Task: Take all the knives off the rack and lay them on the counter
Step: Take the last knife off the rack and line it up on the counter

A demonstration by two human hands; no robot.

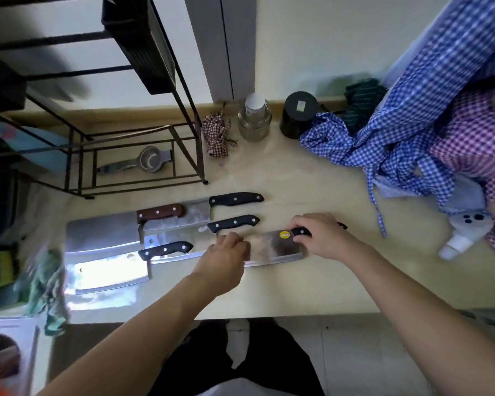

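Five cleavers are seen lying flat on the pale counter (pixel 312 287), none on the black wire rack (pixel 143 155). Four have black handles: the stickered cleaver (pixel 272 247), one farthest back (pixel 236 199), one in the middle (pixel 233 223) and one nearest the front (pixel 166 249). One brown-handled cleaver (pixel 160 212) lies at the left. The stickered cleaver's handle is gripped by the right hand (pixel 323 238), while its blade is touched by the curled fingers of the left hand (pixel 226 252). A round yellow sticker (pixel 285 234) is carried on that blade; its print cannot be read. One glass jar (pixel 253 118) and one black canister (pixel 299 115) stand by the wall.
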